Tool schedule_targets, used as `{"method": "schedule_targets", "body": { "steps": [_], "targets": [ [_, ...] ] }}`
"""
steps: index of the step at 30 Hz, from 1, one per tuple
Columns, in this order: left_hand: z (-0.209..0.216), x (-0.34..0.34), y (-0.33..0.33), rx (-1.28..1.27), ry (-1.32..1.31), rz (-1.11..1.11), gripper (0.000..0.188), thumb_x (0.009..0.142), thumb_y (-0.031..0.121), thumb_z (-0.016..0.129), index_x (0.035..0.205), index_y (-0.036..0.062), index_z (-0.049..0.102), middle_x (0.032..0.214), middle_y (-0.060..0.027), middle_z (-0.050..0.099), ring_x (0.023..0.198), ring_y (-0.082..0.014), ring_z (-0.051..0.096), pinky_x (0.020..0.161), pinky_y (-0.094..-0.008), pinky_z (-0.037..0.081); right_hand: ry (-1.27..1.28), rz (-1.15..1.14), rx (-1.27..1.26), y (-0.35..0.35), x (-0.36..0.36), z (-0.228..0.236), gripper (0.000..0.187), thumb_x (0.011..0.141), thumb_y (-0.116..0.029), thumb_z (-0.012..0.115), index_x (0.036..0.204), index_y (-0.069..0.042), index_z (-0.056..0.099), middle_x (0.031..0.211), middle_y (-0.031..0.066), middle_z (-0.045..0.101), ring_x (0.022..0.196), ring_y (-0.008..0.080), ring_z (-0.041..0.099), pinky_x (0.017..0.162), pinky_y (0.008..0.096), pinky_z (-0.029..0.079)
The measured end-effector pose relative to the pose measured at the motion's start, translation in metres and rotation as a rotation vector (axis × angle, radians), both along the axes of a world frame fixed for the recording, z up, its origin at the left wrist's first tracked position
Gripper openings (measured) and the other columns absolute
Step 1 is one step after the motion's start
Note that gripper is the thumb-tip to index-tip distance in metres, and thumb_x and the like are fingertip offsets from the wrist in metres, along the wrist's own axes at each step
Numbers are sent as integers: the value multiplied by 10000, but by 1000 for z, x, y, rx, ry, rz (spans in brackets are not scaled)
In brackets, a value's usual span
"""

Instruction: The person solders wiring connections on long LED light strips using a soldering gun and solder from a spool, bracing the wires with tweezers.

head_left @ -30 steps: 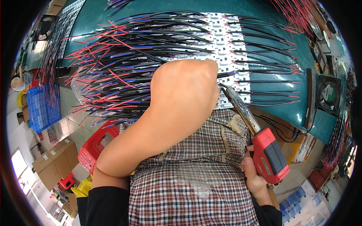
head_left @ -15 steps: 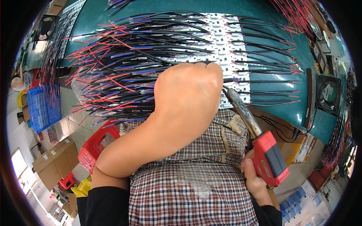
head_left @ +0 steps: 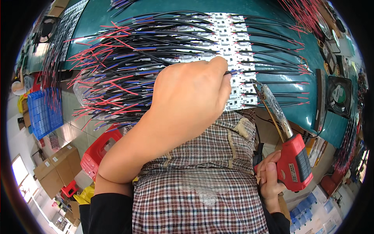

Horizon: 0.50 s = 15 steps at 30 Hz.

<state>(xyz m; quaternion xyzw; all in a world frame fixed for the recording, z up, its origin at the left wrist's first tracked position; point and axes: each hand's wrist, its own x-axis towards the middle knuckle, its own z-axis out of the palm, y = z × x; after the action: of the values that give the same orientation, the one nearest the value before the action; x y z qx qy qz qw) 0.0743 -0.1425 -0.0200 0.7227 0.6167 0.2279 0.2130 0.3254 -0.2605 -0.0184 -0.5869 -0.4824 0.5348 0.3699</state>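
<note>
My left hand (head_left: 191, 91) reaches over a panel of white circuit boards (head_left: 230, 50) with its fingers pinched together. A dark wire with a blue end (head_left: 233, 73) sticks out from its fingertips over the boards. In my right hand (head_left: 270, 179), on the right, is a red and black soldering gun (head_left: 296, 163). Its metal barrel slants up to the left, and the tip sits over the right side of the panel, near the lower rows. A thin strand, perhaps solder, runs alongside the barrel. My left hand hides part of the panel.
Black wires (head_left: 128, 74) with red and blue ends spread left of the panel; shorter black wires (head_left: 278, 83) extend right. They lie on a green table (head_left: 288, 117). A square fan (head_left: 339, 97) stands right. A red stool (head_left: 99, 152) and blue basket (head_left: 44, 113) are left.
The soldering gun and my right hand have moved right, taking the tip away from my left fingers. My left hand has shifted slightly left and up, and the blue wire end now shows.
</note>
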Motion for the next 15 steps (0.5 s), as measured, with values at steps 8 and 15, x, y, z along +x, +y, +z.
{"method": "schedule_targets", "body": {
  "steps": [8, 15],
  "targets": [
    [8, 0, -1, 318, -25, 30, 109, 931, 118, 665, 958, 14, 643, 747, -126, 645, 667, -329, 621, 612, -398, 478, -34, 101, 43, -9, 10, 1, 144, 993, -147, 567, 986, -36, 475, 716, 49, 484, 442, 72, 354, 463, 255, 375],
    [-4, 2, -17, 18, 5, 34, 142, 839, 141, 755, 870, 52, 649, 648, -99, 650, 573, -270, 661, 545, -390, 489, -430, 181, -63, -25, 27, 4, 224, 750, -62, 751, 967, -26, 703, 832, 118, 674, 737, 302, 672, 685, 383, 539]
  ]
}}
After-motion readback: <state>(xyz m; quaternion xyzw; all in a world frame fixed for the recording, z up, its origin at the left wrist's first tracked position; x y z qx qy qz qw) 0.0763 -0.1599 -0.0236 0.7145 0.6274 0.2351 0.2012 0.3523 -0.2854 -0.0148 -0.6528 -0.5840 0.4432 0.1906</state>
